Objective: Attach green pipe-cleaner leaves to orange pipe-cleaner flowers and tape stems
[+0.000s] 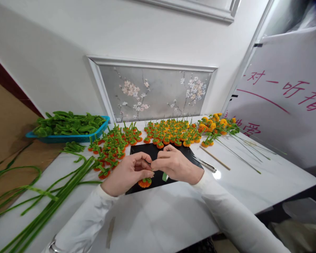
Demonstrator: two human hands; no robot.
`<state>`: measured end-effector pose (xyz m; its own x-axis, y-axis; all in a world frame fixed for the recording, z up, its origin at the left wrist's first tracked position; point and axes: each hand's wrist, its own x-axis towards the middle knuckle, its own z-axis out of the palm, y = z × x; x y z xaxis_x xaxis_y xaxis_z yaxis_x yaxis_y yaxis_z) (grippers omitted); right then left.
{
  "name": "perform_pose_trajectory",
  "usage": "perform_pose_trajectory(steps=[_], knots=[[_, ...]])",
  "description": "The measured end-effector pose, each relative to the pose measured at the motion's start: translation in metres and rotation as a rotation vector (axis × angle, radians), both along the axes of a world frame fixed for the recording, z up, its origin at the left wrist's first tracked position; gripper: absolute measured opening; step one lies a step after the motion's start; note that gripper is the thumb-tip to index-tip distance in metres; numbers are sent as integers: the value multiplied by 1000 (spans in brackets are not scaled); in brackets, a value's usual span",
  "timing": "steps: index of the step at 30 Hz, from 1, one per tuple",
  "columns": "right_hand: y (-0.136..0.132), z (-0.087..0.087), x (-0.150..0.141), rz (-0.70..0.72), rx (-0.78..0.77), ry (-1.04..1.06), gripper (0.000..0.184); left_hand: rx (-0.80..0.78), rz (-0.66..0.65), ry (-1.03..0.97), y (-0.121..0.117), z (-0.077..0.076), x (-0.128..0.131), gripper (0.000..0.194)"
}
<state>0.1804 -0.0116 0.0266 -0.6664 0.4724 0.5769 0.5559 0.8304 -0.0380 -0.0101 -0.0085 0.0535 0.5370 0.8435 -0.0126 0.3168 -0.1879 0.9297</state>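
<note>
Head view: the fingers of the left hand (pixel 129 172) and the right hand (pixel 177 165) are drawn into narrow pinches that meet, and what they grip is too small to make out. Directly below the left fingertips sits an orange flower (pixel 144 183) with a green top, at the near part of a black mat (pixel 144 149); whether it rests there or hangs from the fingers I cannot tell. Just under the right hand is a green tape piece (pixel 165 176). Beside the mat's right edge lie metal tweezers (pixel 205 164) and a thin stick (pixel 215 158). Beyond the mat, rows of orange and yellow flowers (pixel 168 131) stand with green stems upward, spreading to the left. To their right is a heap of yellow-orange blossoms (pixel 218 123). Long green strips (pixel 63 196) cross the left of the white tabletop (pixel 158 218), near a blue basket (pixel 102 125) piled with green leaf shapes (pixel 68 123).
</note>
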Motion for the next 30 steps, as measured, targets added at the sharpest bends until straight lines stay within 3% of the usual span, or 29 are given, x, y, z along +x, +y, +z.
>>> perform_pose_trajectory(steps=[5, 11, 14, 18, 30], knots=[[-1, 0, -1, -4, -44, 37, 22, 7, -60, -13, -1, 4, -2, 15], [1, -5, -2, -52, -26, 81, 18, 275, 55, 47, -4, -4, 4, 21], [0, -5, -3, -34, -57, 90, 16, 207, 111, 17, -3, -7, 6, 24], [-1, -3, -2, 7, -102, 102, 12, 92, 93, -31, -3, -5, 6, 30], [1, -2, 6, 51, -160, 168, 16, 67, -39, -21, -1, -1, -1, 28]])
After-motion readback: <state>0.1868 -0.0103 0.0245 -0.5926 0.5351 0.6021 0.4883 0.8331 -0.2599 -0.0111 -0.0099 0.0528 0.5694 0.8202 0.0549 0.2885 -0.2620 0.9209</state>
